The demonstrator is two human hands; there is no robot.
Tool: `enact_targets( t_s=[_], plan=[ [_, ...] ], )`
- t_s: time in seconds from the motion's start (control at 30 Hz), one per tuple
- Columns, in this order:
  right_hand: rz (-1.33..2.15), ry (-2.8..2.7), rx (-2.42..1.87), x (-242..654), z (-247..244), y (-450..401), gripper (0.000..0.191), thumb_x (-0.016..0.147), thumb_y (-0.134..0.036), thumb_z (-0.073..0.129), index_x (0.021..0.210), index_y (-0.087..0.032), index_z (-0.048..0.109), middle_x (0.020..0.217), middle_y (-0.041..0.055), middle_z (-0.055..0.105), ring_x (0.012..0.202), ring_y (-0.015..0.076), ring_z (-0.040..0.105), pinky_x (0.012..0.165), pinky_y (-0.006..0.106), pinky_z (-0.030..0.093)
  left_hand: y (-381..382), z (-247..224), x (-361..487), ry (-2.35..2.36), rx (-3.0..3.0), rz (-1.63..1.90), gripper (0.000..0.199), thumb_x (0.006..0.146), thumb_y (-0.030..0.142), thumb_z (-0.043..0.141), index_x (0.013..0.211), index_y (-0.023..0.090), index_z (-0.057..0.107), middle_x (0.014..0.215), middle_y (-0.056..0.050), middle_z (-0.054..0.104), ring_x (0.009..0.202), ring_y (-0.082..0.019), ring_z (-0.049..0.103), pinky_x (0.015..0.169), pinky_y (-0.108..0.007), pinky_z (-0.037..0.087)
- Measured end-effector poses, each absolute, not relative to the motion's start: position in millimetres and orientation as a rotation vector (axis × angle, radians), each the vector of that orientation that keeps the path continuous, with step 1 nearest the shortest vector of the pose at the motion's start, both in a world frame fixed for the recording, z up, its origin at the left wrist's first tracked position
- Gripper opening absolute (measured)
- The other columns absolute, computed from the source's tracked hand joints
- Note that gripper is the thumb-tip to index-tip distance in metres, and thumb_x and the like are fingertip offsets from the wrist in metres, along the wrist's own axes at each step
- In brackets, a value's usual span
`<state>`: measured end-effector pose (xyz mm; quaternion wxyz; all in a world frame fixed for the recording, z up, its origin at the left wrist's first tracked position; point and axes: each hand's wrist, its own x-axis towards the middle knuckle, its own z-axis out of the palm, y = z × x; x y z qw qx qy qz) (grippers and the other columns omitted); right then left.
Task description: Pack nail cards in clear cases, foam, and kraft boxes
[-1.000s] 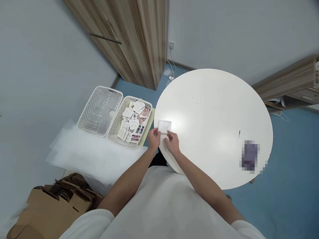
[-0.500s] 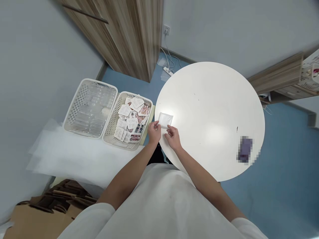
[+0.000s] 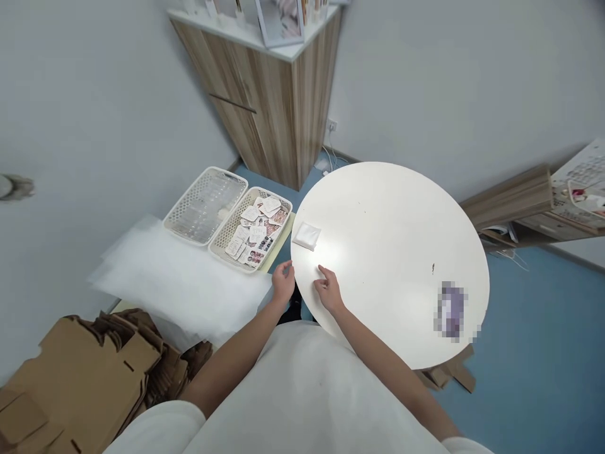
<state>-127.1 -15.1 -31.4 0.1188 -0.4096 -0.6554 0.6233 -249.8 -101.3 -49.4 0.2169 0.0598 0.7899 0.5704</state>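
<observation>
A small white wrapped packet (image 3: 307, 236) lies flat near the left edge of the round white table (image 3: 378, 227). My left hand (image 3: 283, 282) is just off the table's edge, below the packet and apart from it. Its fingers are loosely bent, with no object visible in them. Over the table's near edge, my right hand (image 3: 329, 289) is open, the index finger stretched towards the packet and the thumb apart. Neither hand touches the packet.
Left of the table stand a white basket of printed cards and nail sets (image 3: 212, 247) and a basket of clear plastic cases (image 3: 166, 224). White foam sheets (image 3: 189, 284) and flattened cardboard boxes (image 3: 85, 372) lie nearer. A blurred purple item (image 3: 451, 309) rests on the table's right side.
Both hands have let go of the white packet and drawn back towards me. The packet stays on the table. My view has tilted up, showing the cabinet top.
</observation>
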Motion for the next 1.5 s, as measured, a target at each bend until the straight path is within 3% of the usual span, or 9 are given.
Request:
enact_targets(
  t_s=[0.2, 0.47, 0.8, 1.07, 1.3, 1.4, 1.5],
  plan=[
    [1.942, -1.891, -1.179, -88.1, -33.4, -26.9, 0.039, 0.072, -0.029, 0.046, 0.108, -0.019, 0.054, 0.098, 0.0068, 0.057, 0.069, 0.0134, 0.057, 0.073, 0.032, 0.047, -138.3, -33.5, -202.8, 2.180, 0.345, 1.440, 0.021, 0.072, 0.029, 0.051, 0.083, 0.014, 0.061, 0.080, -0.008, 0.064, 0.075, -0.018, 0.060, 0.071, -0.032, 0.047],
    [2.290, -1.937, -0.874, -82.4, -27.3, -74.9, 0.030, 0.069, -0.038, 0.053, 0.091, -0.018, 0.060, 0.068, 0.0015, 0.059, 0.058, 0.0132, 0.053, 0.060, 0.029, 0.046, -206.1, -16.7, -170.6, 2.242, 0.242, 1.399, 0.026, 0.071, 0.037, 0.050, 0.083, 0.016, 0.060, 0.072, -0.004, 0.063, 0.066, -0.016, 0.059, 0.063, -0.029, 0.047],
    [2.415, -2.097, -0.382, -131.1, 6.3, -116.1, 0.036, 0.069, -0.047, 0.056, 0.088, -0.017, 0.060, 0.073, 0.0034, 0.060, 0.061, 0.0138, 0.053, 0.061, 0.029, 0.045, -277.7, 30.2, -172.2, 2.274, 0.569, 1.146, 0.034, 0.069, 0.035, 0.056, 0.098, 0.019, 0.060, 0.094, -0.007, 0.064, 0.073, -0.017, 0.059, 0.068, -0.029, 0.046],
    [1.955, -2.539, 0.021, -216.3, 50.9, -194.6, 0.037, 0.069, -0.043, 0.057, 0.096, -0.018, 0.059, 0.086, 0.0045, 0.061, 0.065, 0.0134, 0.053, 0.066, 0.029, 0.045, -382.8, 90.5, -200.2, 2.700, 0.684, 0.962, 0.034, 0.074, 0.036, 0.051, 0.105, 0.022, 0.057, 0.098, -0.007, 0.062, 0.082, -0.021, 0.059, 0.074, -0.031, 0.043],
    [1.482, -2.780, 0.125, -267.0, 52.1, -260.6, 0.045, 0.067, -0.037, 0.058, 0.109, -0.018, 0.055, 0.097, 0.0077, 0.059, 0.074, 0.0168, 0.055, 0.073, 0.032, 0.042, -495.0, 77.1, -207.7, 3.047, 0.225, 0.593, 0.040, 0.077, 0.045, 0.044, 0.102, 0.016, 0.057, 0.099, -0.013, 0.059, 0.096, -0.028, 0.053, 0.077, -0.035, 0.040],
    [1.385, -2.862, 0.086, -286.9, 51.7, -271.7, 0.036, 0.064, -0.033, 0.061, 0.097, -0.018, 0.061, 0.087, 0.0063, 0.062, 0.078, 0.0189, 0.056, 0.069, 0.029, 0.041, -526.3, 62.6, -198.5, 3.006, 0.130, 0.571, 0.045, 0.078, 0.048, 0.042, 0.104, 0.014, 0.056, 0.100, -0.014, 0.058, 0.095, -0.028, 0.054, 0.076, -0.034, 0.040],
    [1.309, -2.968, 0.087, -301.0, 53.3, -281.8, 0.017, 0.063, -0.028, 0.061, 0.077, -0.020, 0.063, 0.070, 0.0027, 0.061, 0.066, 0.0168, 0.055, 0.058, 0.025, 0.038, -540.0, 52.2, -190.1, 2.965, 0.097, 0.642, 0.046, 0.079, 0.048, 0.039, 0.107, 0.013, 0.054, 0.102, -0.014, 0.058, 0.094, -0.027, 0.055, 0.075, -0.032, 0.041]
  ],
)
